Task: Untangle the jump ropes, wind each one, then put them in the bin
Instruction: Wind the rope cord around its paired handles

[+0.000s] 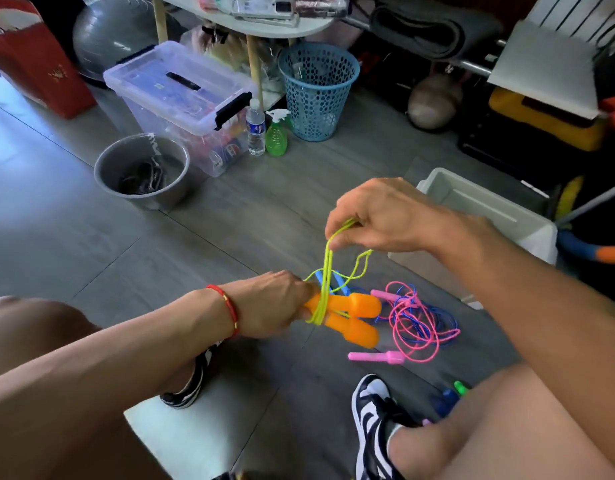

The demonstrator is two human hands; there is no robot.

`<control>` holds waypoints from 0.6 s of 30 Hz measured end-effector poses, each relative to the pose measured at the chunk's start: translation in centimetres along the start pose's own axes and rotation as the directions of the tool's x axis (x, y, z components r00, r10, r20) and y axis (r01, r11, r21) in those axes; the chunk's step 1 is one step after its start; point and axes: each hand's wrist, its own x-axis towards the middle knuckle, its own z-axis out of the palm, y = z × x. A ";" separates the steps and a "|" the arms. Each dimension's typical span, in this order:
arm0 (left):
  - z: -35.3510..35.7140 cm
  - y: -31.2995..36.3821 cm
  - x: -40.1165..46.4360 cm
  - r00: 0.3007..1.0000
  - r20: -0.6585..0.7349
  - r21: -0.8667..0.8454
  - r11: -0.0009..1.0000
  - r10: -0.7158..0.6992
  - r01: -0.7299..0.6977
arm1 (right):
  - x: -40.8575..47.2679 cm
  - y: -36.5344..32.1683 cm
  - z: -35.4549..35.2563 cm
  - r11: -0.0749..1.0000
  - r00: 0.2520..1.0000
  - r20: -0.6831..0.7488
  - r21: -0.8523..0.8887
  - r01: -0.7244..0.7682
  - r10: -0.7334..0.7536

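The yellow-green rope (328, 271) is being wound around its two orange handles (351, 318), which the left hand (281, 304) grips side by side at one end, probably so they serve as a spool for the cord. Several turns already cross the handles near the left hand's fingers. The right hand (382, 216) is raised above them, pinching a bundle of cord strands between thumb and fingers, apparently keeping the line taut while a loose loop droops below it. Just beyond the handles, on the floor (91, 237), lies a heap of pink rope (413, 327) and blue rope (448, 323), seemingly tangled together, with a pink handle (375, 356) lying near the person's right shoe; these look not yet dealt with. A white bin (479, 206) stands open on the floor behind the right hand, near enough to reach, and is likely the destination. The floor is grey planking. Further off stand a metal bucket (141, 169), a clear lidded storage box (181, 102), a blue mesh basket (318, 91), and a water bottle and green spray bottle between them.
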 end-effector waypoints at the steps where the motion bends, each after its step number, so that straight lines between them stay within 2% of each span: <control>1: -0.1 0.1 -0.3 0.999 -0.009 -0.020 0.999 0.043 -0.043 | 0.0 0.2 0.1 0.995 0.999 0.033 0.092 -0.044 0.041; 5: 0.0 0.7 -1.6 0.982 -0.050 -0.116 0.975 0.182 -0.187 | 0.6 0.9 0.9 0.886 0.991 0.118 0.450 -0.114 0.068; 8: -0.1 1.2 -2.3 0.962 -0.147 -0.168 0.952 0.230 -0.254 | 0.7 1.7 2.2 0.743 0.973 0.228 0.645 -0.179 0.037; 12: -1.2 1.6 -3.5 0.919 -0.300 -0.192 0.928 0.255 -0.320 | -0.3 2.1 4.6 0.594 0.951 0.308 0.767 -0.242 -0.011; 16: -2.6 1.2 -4.7 0.899 -0.366 -0.248 0.906 0.241 -0.344 | -1.6 1.1 7.4 0.437 0.894 0.441 0.821 -0.366 -0.078; 17: -3.0 0.7 -4.9 0.898 -0.383 -0.266 0.905 0.216 -0.331 | -2.0 0.9 7.5 0.461 0.880 0.472 0.795 -0.395 -0.060; 18: -3.4 0.2 -5.1 0.896 -0.406 -0.293 0.903 0.179 -0.314 | -2.3 0.7 7.2 0.536 0.869 0.494 0.734 -0.418 0.001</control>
